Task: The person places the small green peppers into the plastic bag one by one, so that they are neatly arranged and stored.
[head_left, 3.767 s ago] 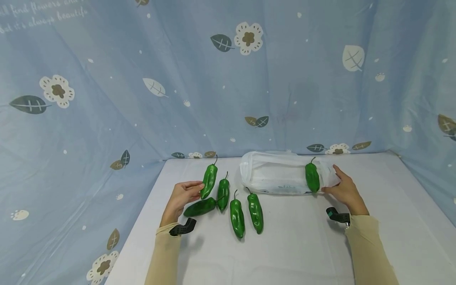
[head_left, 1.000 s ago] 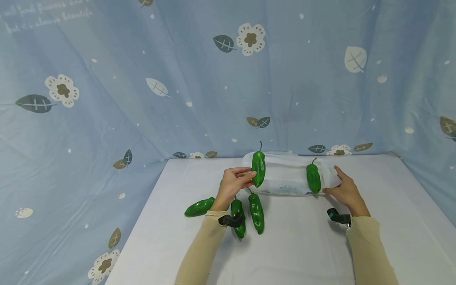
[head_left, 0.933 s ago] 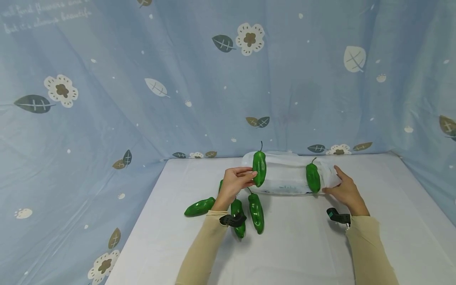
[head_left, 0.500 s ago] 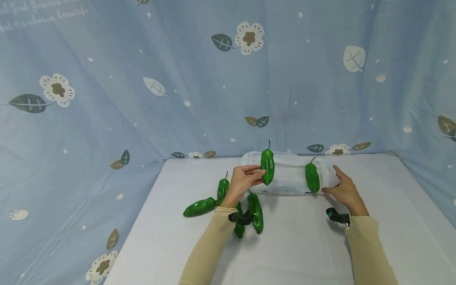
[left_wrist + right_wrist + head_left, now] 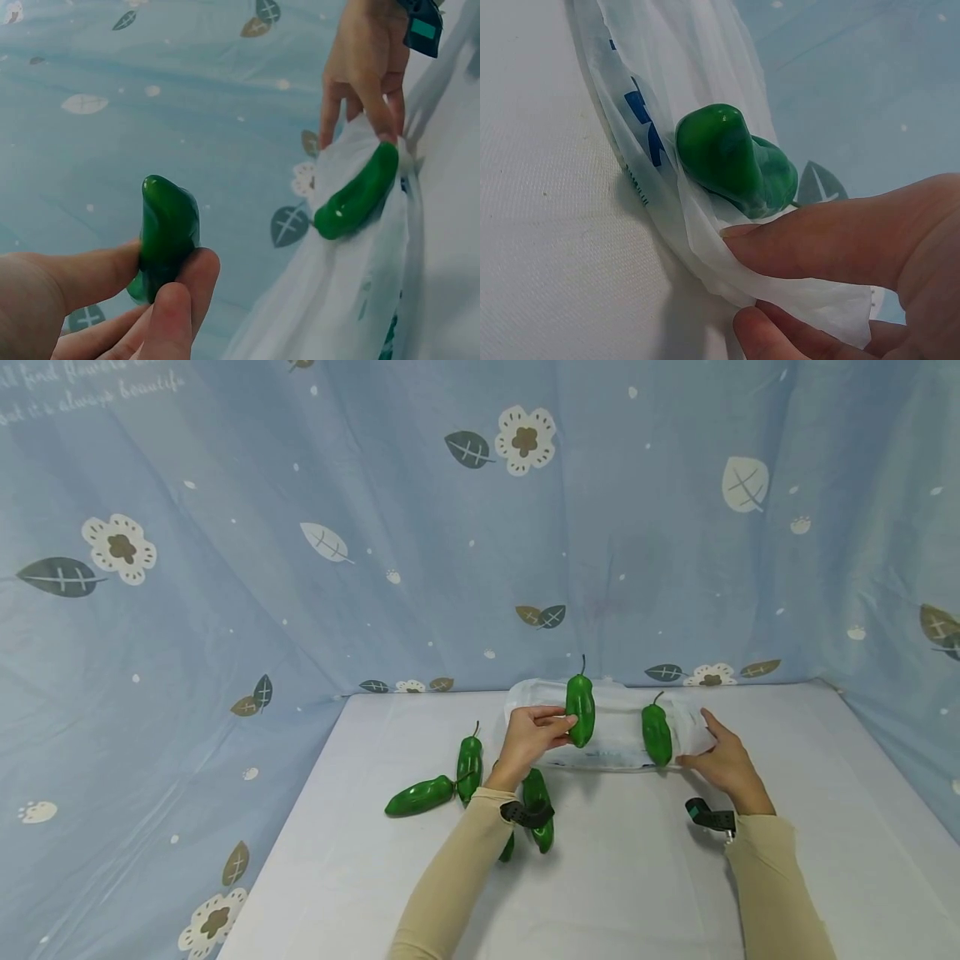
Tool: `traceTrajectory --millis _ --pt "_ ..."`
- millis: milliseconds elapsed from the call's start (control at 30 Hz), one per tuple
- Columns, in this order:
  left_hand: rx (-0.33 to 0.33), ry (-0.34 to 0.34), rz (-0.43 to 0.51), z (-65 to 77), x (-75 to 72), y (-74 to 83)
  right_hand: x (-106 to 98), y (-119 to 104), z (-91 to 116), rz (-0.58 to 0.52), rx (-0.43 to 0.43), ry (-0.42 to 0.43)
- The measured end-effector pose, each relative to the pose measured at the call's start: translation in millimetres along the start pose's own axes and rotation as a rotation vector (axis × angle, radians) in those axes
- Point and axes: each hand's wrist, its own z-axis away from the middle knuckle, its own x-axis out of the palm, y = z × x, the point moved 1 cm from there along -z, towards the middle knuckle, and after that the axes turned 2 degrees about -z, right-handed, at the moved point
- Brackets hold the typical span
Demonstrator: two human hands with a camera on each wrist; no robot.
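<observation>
A green pepper (image 5: 581,708) is pinched between the thumb and fingers of my left hand (image 5: 529,740), upright with its stem pointing up, in front of the white plastic bag (image 5: 618,727). The left wrist view shows the same pepper (image 5: 169,232) from its blunt end. My right hand (image 5: 727,762) pinches the bag's right end; its thumb (image 5: 810,236) lies over the thin plastic in the right wrist view. Beside that hand, a second pepper (image 5: 657,735) lies on the bag at its right end. Whether it is inside the bag I cannot tell.
Several more green peppers lie left of the bag, among them one lying sideways (image 5: 420,797) and one upright (image 5: 469,767). My left forearm partly covers a pepper (image 5: 537,810). Behind the white table (image 5: 630,877) hangs a blue patterned curtain (image 5: 420,527).
My left hand has carried its pepper from the left side of the table rightward to the bag, still drifting right over the last second. My right hand keeps its place on the bag.
</observation>
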Motion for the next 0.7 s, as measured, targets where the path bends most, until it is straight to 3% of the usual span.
traceTrajectory --millis 400,700 --pt "-0.027 -0.006 0.025 -9.6 17.4 -4.8 0.2 -0.3 1.2 0.006 0.004 -0.004" --pt "-0.039 0.005 -0.028 -13.3 31.5 -5.2 -0.1 -1.8 1.8 0.016 0.012 -0.005"
